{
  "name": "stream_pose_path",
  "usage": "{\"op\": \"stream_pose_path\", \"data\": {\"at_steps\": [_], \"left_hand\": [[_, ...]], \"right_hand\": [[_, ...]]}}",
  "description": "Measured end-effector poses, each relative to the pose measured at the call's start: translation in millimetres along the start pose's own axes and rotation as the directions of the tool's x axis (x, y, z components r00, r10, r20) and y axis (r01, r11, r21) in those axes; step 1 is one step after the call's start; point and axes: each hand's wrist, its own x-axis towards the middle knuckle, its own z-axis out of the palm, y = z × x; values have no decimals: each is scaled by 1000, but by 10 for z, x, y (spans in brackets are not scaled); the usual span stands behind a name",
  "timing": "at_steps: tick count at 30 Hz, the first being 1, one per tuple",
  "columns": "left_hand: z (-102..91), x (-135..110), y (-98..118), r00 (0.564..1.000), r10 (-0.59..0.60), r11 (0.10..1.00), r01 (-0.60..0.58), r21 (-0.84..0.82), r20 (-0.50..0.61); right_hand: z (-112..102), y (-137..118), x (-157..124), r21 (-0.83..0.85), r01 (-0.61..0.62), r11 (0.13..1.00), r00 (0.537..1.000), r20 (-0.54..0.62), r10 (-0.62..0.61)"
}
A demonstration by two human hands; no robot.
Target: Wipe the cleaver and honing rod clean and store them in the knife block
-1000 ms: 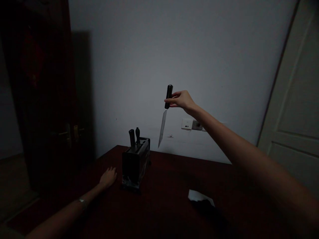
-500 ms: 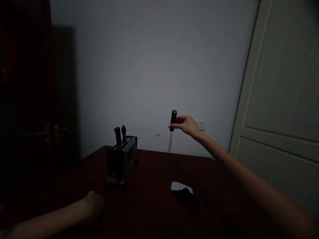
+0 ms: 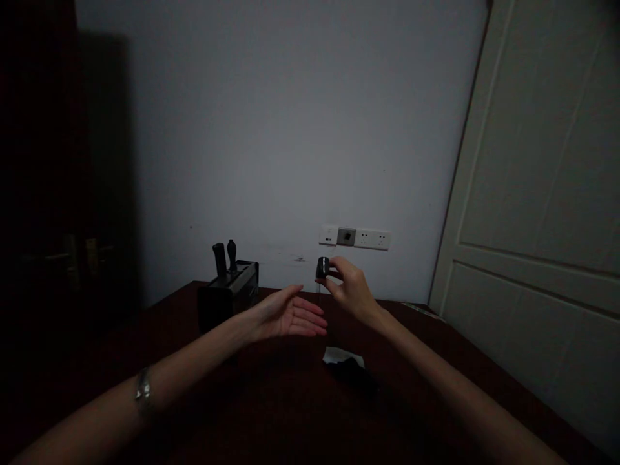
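Note:
My right hand grips a knife by its black handle, thumb and fingers around it. The handle's end points toward me, and only a thin line of the blade shows below it. My left hand is stretched out, palm facing right, just below and left of the knife; whether it touches the blade, I cannot tell. Behind the left forearm stands a dark knife block, partly hidden, with two black handles sticking out of its top.
On the dark red table lies a crumpled black-and-white cloth or wrapper, nearer to me than the hands. Wall sockets sit above the table's back edge. A pale panelled door stands at the right. The light is dim.
My right hand has lowered the knife and turned its handle end toward me. My left hand has come up from the table at the left, opened, and moved beside the knife.

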Motion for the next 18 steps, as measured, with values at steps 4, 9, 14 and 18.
{"op": "stream_pose_path", "data": {"at_steps": [4, 9, 14, 18], "left_hand": [[20, 160, -64, 1000, -11, 996, 14, -93, 28], [-32, 327, -131, 998, 44, 975, -34, -221, 39], [-70, 450, -176, 999, -23, 965, 28, -260, 25], [-88, 530, -217, 997, -48, 970, 30, -241, -69]], "right_hand": [[52, -12, -200, -124, 159, 979, 984, 95, -148], [116, 4, -409, -230, 317, 920, 941, 199, -275], [190, 47, -557, -335, 463, 821, 883, 257, -393], [242, 69, -648, -384, 550, 741, 835, 263, -483]]}}
